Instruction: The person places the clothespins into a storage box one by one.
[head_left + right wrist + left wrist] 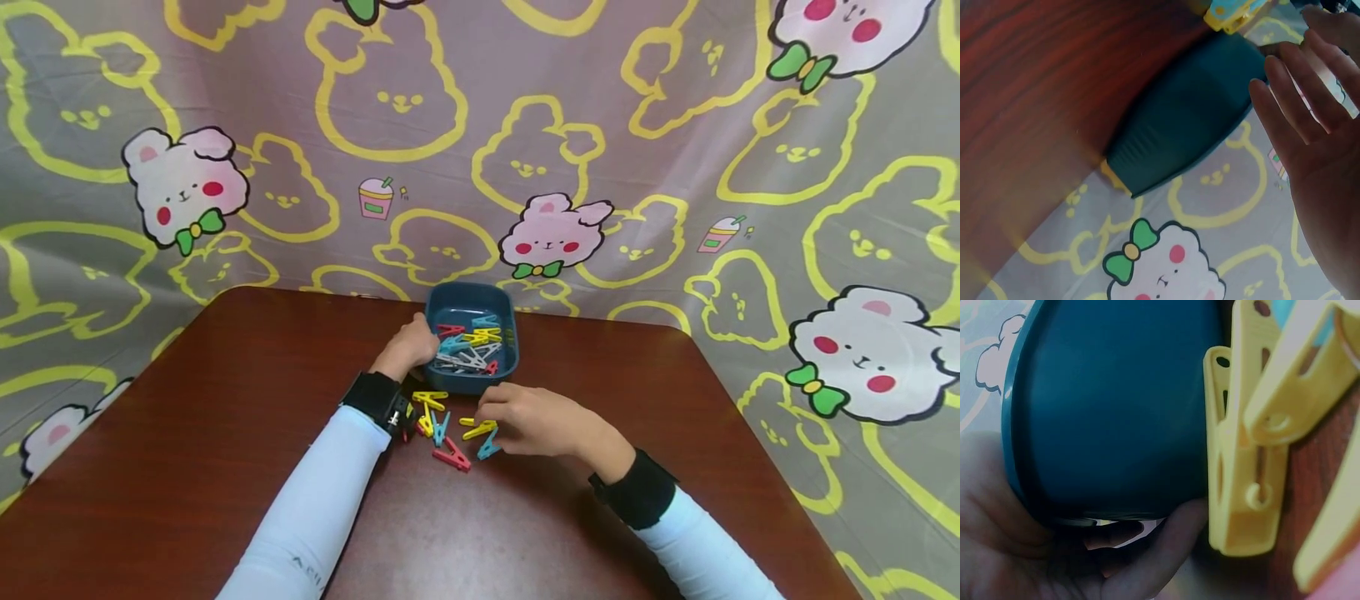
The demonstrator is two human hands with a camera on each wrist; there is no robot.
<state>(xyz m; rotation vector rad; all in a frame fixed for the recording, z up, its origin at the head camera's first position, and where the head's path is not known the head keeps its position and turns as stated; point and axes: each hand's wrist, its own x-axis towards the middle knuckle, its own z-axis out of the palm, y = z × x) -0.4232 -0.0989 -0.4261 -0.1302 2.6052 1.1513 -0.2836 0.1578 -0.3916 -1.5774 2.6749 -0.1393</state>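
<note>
Patterned cloth [401, 133] hangs behind table [262, 408]. Bin [465, 384] near table's far edge, part-filled with pegs [480, 337]; loose pegs [461, 461] lie off its near edge. Left hand [411, 344] grips bin's left edge. Right hand [536, 421] over loose pegs, fingers loosely extended, nothing seen held; contact unclear. Probably best: brace bin, pinch one peg by handles, lift straight so neighbours don't drag.

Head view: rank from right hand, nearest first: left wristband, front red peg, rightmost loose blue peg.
1. Rightmost loose blue peg: beside the right hand.
2. Front red peg: further left.
3. Left wristband: leftmost, on the other arm.
</note>
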